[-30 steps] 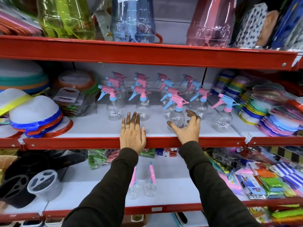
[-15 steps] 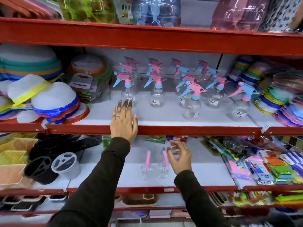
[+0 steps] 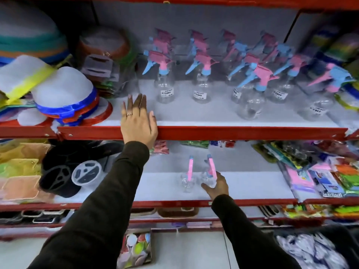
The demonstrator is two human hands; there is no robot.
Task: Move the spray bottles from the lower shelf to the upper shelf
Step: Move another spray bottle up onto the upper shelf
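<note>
Two clear spray bottles with pink tops stand side by side on the white lower shelf (image 3: 252, 185), the left one (image 3: 189, 171) apart from my hands. My right hand (image 3: 216, 186) has its thumb and fingers wrapped around the clear body of the right bottle (image 3: 211, 166), which stands on the shelf. Flat on the red front rim of the upper shelf (image 3: 242, 133) lies my left hand (image 3: 138, 121), fingers spread, holding nothing. Several clear spray bottles (image 3: 164, 74) with pink and blue triggers stand in rows on that upper shelf.
Stacked plastic lids and bowls (image 3: 64, 94) crowd the upper shelf's left end, coloured plates (image 3: 347, 90) its right end. On the lower shelf, black and clear round containers (image 3: 85, 173) sit at the left and packaged goods (image 3: 320, 177) at the right.
My right hand has dropped from the upper shelf to the lower one and closed around the right bottle. My left hand stays on the upper rim. My view has tilted down.
</note>
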